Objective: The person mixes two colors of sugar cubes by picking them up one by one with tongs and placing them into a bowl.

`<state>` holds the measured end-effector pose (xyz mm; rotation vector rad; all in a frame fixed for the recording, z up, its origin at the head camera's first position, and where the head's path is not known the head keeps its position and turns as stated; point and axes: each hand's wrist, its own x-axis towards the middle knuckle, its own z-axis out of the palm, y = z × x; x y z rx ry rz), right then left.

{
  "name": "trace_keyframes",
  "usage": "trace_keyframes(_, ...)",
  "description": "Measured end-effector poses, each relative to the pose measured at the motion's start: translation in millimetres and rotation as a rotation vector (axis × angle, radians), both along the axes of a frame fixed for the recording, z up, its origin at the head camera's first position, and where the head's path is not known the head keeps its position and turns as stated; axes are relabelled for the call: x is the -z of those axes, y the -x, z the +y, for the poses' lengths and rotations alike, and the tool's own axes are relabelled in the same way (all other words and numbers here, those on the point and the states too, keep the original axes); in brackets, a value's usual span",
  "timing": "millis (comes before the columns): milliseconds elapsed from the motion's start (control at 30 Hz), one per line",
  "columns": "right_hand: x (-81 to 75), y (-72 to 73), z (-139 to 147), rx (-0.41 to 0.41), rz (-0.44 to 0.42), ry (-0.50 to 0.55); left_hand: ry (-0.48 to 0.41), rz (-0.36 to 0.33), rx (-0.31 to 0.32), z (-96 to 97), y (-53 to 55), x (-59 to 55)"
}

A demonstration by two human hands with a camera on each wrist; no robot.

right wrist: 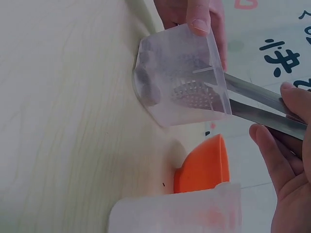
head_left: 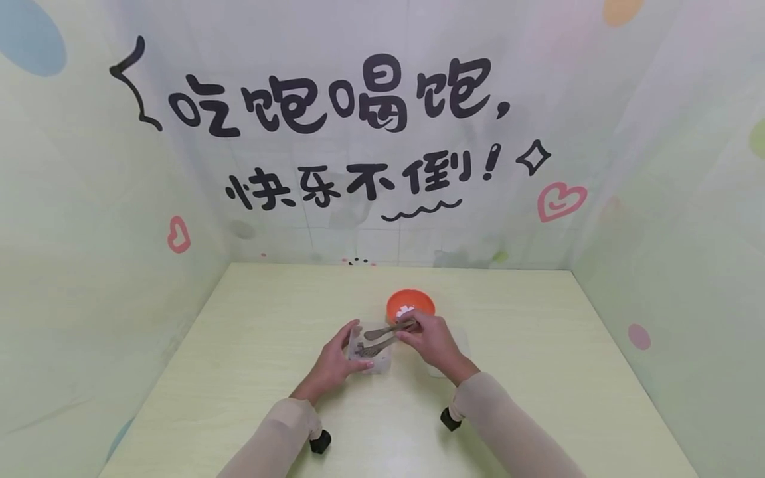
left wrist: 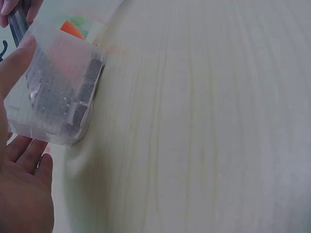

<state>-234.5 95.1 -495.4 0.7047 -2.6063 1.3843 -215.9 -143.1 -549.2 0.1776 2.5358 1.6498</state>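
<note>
My left hand (head_left: 332, 364) grips a translucent plastic box (right wrist: 194, 107) at its sides, thumb along the near side. Dark cube-like pieces (left wrist: 86, 83) show through the wall at the bottom of the box. In my right hand (head_left: 436, 340) are metal tongs (right wrist: 260, 94), pinched between thumb and fingers. Their perforated ends reach down into the box, the two arms standing a little apart. What lies between the tong ends is hidden by the cloudy plastic.
Just behind the hands stands an orange bowl (head_left: 391, 307) with white pieces (head_left: 404, 310) in it. A second translucent box (right wrist: 167, 213) sits on the table to the right, partly behind my right forearm. Printed cloth walls (head_left: 394, 232) border the table (head_left: 269, 299).
</note>
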Motion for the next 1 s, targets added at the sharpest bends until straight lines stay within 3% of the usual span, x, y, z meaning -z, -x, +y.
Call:
trace_keyframes(467, -12.6, 7.5, -5, -0.019, -0.18, -0.16, 0.0, 0.002, -0.002, -0.9, 1.0, -0.7)
trace_keyframes(700, -16.4, 6.5, -3, -0.023, -0.166, -0.211, 0.0, 0.009, -0.008, -0.6, 1.6, 0.9)
trace_keyframes(1000, -18.6, 3.4, 8, -0.072, -0.108, -0.165, -0.004, 0.02, -0.005, 0.0, 1.4, 1.3)
